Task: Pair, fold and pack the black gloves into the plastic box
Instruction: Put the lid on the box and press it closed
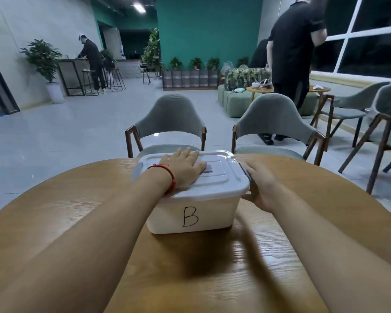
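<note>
A white plastic box (pixel 194 213) marked with a black letter B stands in the middle of the round wooden table (pixel 66 213). Its white lid (pixel 221 175) is on. My left hand (pixel 183 168), with a red string on the wrist, lies flat on the lid, fingers spread. My right hand (pixel 261 186) is pressed against the box's right side at the dark latch (pixel 246 175), thumb under the rim. No black gloves are visible; the inside of the box is hidden.
Two grey chairs (pixel 169 123) (pixel 273 125) stand at the table's far edge. More chairs (pixel 370 123) are on the right. One person stands behind the right chair (pixel 291 53), another at a counter far left (pixel 92 57).
</note>
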